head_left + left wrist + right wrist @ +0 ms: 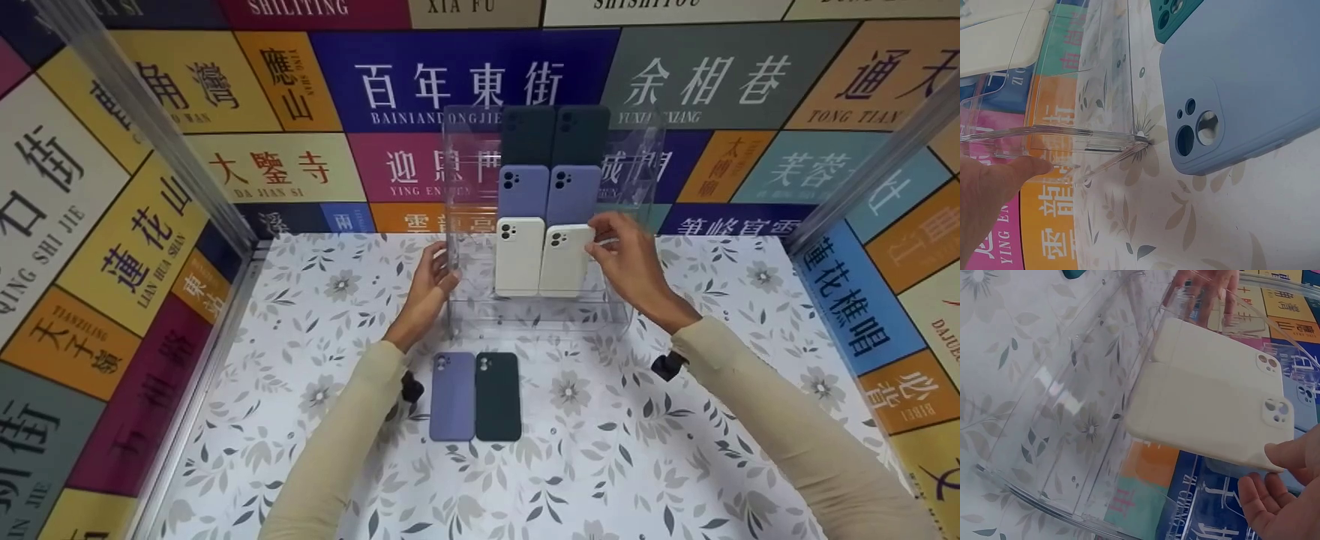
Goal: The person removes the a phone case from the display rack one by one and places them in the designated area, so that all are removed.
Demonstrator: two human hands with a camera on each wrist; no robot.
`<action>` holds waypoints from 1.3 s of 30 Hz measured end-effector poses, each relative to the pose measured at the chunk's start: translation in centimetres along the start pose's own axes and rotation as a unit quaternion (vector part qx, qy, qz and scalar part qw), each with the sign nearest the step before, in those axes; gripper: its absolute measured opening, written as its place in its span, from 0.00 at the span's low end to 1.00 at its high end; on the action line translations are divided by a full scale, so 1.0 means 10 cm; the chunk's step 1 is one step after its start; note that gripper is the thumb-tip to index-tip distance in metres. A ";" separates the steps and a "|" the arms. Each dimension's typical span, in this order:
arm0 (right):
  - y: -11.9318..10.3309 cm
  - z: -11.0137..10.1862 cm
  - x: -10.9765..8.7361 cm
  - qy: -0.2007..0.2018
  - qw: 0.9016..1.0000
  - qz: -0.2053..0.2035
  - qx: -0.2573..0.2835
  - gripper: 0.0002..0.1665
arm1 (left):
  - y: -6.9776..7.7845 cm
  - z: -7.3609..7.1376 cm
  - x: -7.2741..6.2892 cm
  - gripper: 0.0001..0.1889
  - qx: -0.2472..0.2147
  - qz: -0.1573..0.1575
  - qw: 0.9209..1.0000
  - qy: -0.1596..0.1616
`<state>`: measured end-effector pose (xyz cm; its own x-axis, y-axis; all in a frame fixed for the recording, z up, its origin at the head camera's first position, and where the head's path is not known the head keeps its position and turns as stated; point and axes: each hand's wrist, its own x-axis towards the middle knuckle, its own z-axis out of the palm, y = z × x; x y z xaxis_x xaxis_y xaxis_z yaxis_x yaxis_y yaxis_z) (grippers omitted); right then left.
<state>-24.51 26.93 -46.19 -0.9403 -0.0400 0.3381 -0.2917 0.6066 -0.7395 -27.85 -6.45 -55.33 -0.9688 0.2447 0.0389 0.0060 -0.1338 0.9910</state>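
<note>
A clear tiered display stand holds phone cases in rows: dark green on top, purple in the middle, white at the bottom. My right hand pinches the upper right edge of a white phone case, thumb on its back face in the right wrist view. This case leans slightly and overlaps the other white phone case beside it. My left hand grips the stand's left side, its thumb lying by the clear edge in the left wrist view.
On the flowered tabletop, in front of the stand, a purple phone case and a dark green phone case lie side by side. Behind the stand rises a wall of coloured sign panels, with more panels on both sides.
</note>
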 end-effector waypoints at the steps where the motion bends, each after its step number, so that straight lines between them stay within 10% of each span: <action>1: 0.01 0.01 -0.01 0.002 1.000 -0.004 0.000 0.17 | 0.00 0.00 0.00 0.33 -0.001 0.000 1.000 0.000; 19: -0.15 -0.14 -0.26 0.086 0.989 -0.113 0.039 0.11 | -0.01 0.01 -0.01 0.33 0.009 0.001 1.000 0.004; 39: 0.11 0.03 -0.81 0.048 0.994 -0.095 0.033 0.14 | 0.01 0.03 0.00 0.32 0.001 0.006 1.000 0.005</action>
<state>-17.26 27.64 -49.94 -0.8472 -0.0718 0.5265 -0.4765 0.5411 -0.6930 -27.77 -6.21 -55.23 -0.9711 0.2335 0.0490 0.0175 -0.1350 0.9907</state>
